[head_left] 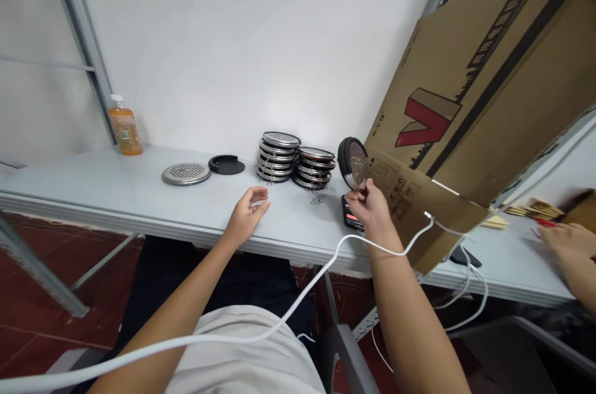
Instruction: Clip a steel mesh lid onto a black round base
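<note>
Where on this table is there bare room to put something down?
Bare tabletop lies between the orange bottle and the perforated metal disc, and along the front edge left of the left hand. It is crowded around the disc stacks, right hand and cardboard box.

Right hand (372,208) pinching round disc (352,162); left hand (246,214) empty on table (93,186).

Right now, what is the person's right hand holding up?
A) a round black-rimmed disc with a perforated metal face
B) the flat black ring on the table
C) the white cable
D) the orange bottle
A: the right hand pinches an upright round black-rimmed disc by its lower edge, just right of the stacked discs and in front of the cardboard box.
</note>
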### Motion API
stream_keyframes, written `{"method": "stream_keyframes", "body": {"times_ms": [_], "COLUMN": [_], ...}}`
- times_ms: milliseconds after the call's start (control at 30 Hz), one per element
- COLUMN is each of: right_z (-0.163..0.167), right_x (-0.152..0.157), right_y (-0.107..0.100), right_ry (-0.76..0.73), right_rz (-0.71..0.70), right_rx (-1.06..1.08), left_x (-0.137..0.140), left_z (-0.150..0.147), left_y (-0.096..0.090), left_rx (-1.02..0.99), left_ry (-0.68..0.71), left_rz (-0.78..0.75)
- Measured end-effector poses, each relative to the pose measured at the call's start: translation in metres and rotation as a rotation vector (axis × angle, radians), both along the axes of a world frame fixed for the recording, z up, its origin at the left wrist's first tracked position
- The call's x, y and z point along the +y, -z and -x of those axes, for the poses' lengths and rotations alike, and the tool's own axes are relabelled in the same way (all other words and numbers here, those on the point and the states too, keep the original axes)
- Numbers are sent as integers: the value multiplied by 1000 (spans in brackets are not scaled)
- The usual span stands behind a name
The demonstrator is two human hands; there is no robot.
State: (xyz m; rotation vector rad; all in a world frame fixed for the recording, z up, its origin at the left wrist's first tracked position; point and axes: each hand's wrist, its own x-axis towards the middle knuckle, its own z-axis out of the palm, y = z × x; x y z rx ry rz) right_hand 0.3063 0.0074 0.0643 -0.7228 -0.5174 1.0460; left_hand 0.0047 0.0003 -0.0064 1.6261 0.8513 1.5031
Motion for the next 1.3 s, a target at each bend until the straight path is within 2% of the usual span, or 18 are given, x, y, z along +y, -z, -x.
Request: {"method": "stream_keyframes", "body": {"times_ms": [100,233,333,467,633,900,1300], "right_z": [9,25,36,47,53,34,30], "right_x": [21,58,85,108,122,122,125], "right_y": [-27,-57,-66,-67,-64,-63,-50], "right_ry": [-110,-80,-10,53,49,-128,-110], "right_rz": [-7,86,133,187,233,340,388], "right_rx": [72,30,0,-65,-172,-360,-458], "left_x": [2,2,1,1,0,-2,-4], "left_z": [0,0,0,0,-1,1,2], "left_y": [1,2,1,2,1,-3,-4], "left_rx": [10,24,31,25,40,76,103], "left_ry": [0,-3,-6,5,10,20,18], "left_rz": [-8,-10,-15,-16,6,9,6]}}
